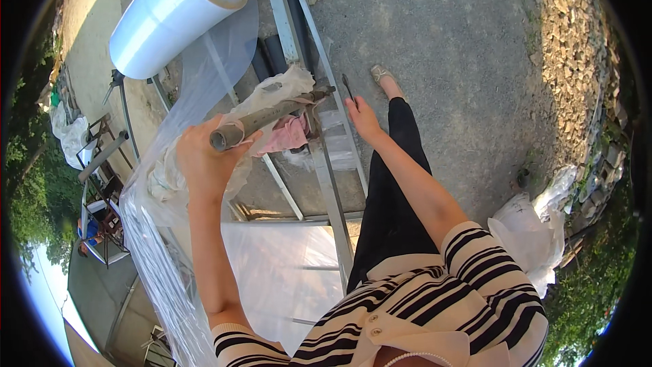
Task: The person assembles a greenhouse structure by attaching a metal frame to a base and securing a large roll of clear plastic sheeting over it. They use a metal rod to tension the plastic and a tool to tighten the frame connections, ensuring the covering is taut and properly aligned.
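My left hand (204, 156) grips the near end of a grey pipe (261, 119), its thumb and fingers around the open end. Crumpled whitish plastic (292, 83) and a pink cloth (288, 134) lie against the pipe, which rests across a metal frame (328, 197). Right of the frame, my right hand (365, 121) is closed on a slim dark tool (348, 88) whose tip points away from me; its exact kind is too small to tell. Clear plastic film (156, 231) hangs in folds beside and below my left hand.
A big roll of clear film (173, 24) sits on a rod at the far left, its sheet running down toward the frame. Dark tubes (272, 54) lie within the frame. A stone pile (567, 41) and white plastic bags (533, 231) are on the right. Someone in blue (88, 229) is far left.
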The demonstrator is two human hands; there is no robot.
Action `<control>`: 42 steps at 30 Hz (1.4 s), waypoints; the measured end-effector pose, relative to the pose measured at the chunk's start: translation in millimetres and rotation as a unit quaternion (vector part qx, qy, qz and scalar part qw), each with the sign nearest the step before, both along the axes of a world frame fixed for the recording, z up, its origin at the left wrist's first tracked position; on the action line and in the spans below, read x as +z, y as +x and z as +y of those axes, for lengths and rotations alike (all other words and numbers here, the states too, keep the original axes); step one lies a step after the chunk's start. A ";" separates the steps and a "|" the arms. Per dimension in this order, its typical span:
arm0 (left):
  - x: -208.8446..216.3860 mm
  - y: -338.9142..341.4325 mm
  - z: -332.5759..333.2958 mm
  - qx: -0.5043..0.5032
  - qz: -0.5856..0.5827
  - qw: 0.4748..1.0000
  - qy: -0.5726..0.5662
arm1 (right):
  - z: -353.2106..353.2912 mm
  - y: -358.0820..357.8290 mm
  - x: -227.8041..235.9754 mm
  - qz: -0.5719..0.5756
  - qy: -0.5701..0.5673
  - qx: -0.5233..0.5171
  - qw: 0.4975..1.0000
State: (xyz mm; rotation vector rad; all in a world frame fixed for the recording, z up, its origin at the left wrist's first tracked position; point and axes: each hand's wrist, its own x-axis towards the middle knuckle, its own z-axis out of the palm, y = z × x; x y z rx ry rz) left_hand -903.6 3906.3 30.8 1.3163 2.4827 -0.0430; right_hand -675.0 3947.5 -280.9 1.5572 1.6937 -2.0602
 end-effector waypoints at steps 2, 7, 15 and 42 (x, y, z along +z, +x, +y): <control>-5.7 5.6 -21.4 -0.010 0.043 0.995 0.085 | -0.6 -7.3 5.0 -0.010 0.007 0.005 1.000; -4.4 6.6 -22.4 -0.008 0.022 0.999 0.040 | 8.8 -37.7 2.9 -0.026 -0.036 0.006 0.999; -0.1 -4.3 -5.0 0.000 -0.012 1.000 -0.012 | 14.4 -47.1 -27.6 0.094 -0.067 0.071 0.991; -21.4 -8.4 -29.9 -0.018 -0.064 0.998 -0.005 | 21.6 -39.9 -10.8 0.053 -0.049 0.057 0.996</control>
